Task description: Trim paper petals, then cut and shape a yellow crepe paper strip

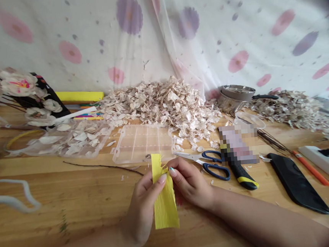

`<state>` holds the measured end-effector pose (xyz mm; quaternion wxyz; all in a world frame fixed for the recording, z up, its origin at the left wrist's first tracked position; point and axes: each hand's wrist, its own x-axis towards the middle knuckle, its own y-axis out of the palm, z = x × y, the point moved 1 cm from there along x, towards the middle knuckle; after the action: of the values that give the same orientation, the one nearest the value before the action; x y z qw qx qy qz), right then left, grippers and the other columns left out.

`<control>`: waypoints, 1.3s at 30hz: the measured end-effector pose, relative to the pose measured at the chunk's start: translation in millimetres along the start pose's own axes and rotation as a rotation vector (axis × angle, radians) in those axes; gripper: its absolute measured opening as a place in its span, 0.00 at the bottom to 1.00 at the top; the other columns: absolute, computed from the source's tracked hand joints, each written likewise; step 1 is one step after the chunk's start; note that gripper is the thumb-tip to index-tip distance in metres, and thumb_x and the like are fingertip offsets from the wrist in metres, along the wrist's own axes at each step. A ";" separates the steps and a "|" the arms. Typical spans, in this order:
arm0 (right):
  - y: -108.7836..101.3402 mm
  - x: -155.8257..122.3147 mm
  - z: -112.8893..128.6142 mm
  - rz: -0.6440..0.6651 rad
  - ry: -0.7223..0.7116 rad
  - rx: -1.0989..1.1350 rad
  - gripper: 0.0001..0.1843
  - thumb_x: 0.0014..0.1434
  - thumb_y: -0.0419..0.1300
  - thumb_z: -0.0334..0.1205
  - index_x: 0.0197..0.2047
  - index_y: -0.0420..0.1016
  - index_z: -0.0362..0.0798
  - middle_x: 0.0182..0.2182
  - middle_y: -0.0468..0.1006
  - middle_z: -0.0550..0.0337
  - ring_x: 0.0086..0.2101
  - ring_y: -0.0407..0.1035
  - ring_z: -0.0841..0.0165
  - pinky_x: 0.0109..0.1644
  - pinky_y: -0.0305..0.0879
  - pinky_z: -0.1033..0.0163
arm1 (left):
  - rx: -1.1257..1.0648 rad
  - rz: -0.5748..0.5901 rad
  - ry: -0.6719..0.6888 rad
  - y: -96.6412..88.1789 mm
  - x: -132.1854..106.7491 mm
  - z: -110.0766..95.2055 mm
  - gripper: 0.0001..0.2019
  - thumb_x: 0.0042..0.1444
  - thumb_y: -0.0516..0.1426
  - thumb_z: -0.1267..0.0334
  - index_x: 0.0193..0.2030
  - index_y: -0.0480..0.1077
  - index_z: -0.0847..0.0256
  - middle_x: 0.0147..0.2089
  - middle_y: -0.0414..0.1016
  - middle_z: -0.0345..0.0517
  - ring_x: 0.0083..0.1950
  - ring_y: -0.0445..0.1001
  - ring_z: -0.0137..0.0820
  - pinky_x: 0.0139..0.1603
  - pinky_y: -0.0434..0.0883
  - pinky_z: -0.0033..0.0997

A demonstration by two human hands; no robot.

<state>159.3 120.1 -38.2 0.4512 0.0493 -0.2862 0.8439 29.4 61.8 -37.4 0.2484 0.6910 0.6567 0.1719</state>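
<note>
A strip of yellow crepe paper (165, 211) hangs upright between my hands, its upper right edge ragged and partly torn. My left hand (142, 202) is closed on it, with the thumb across its front. Finger and thumb of my right hand (191, 182) pinch at the torn edge, on a small bit of the yellow paper. Just beyond my right hand lie scissors (214, 165) with dark blue handles, blades pointing left. A thin dark twig (105, 166) lies on the table and runs behind my left hand.
Behind stand a clear compartment box (143, 140) and a large heap of pale dried petals (163, 104). At right lie a black and yellow handled tool (244, 176), a black object (299, 184) and an orange stick (312, 168). Artificial flowers (19, 84) are at left.
</note>
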 end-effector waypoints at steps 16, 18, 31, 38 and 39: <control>-3.8 -2.2 2.0 -0.022 -0.138 -0.163 0.08 0.63 0.51 0.43 0.44 0.61 0.50 0.29 0.72 0.59 0.28 0.65 0.69 0.31 0.61 0.64 | 0.091 -0.023 0.041 -2.1 -4.3 1.3 0.09 0.57 0.57 0.63 0.43 0.75 0.55 0.41 0.79 0.39 0.45 0.73 0.32 0.46 0.67 0.26; -5.5 -1.3 6.6 -0.029 -0.189 -0.249 0.07 0.64 0.51 0.42 0.43 0.61 0.50 0.27 0.72 0.60 0.26 0.65 0.70 0.30 0.60 0.64 | 0.109 -0.027 0.046 -1.8 -4.0 -0.1 0.09 0.56 0.57 0.63 0.43 0.75 0.56 0.40 0.79 0.40 0.44 0.73 0.33 0.46 0.67 0.27; -6.2 -1.9 12.6 -0.044 -0.212 -0.322 0.08 0.64 0.50 0.45 0.38 0.62 0.49 0.25 0.72 0.60 0.25 0.65 0.69 0.29 0.59 0.65 | 0.154 -0.060 -0.004 -1.4 -2.7 -0.1 0.09 0.51 0.58 0.59 0.37 0.76 0.60 0.31 0.77 0.42 0.34 0.72 0.34 0.36 0.67 0.29; -6.1 -2.0 12.8 0.028 -0.158 -0.269 0.11 0.64 0.49 0.45 0.45 0.62 0.48 0.27 0.74 0.58 0.27 0.67 0.68 0.31 0.61 0.63 | 0.172 -0.048 0.009 -4.2 -4.0 1.2 0.08 0.54 0.57 0.61 0.37 0.75 0.59 0.28 0.74 0.39 0.32 0.69 0.31 0.35 0.65 0.27; -5.6 -2.7 12.3 0.027 -0.149 -0.249 0.10 0.64 0.49 0.44 0.44 0.63 0.49 0.28 0.74 0.58 0.27 0.67 0.68 0.31 0.61 0.63 | 0.180 -0.043 0.009 -4.5 -4.1 1.5 0.08 0.54 0.56 0.61 0.37 0.75 0.59 0.28 0.74 0.40 0.32 0.69 0.31 0.35 0.65 0.27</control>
<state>163.1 114.1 -26.5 0.4202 0.0516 -0.4217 0.8019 26.2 57.6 -40.9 0.1860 0.6953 0.6854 0.1100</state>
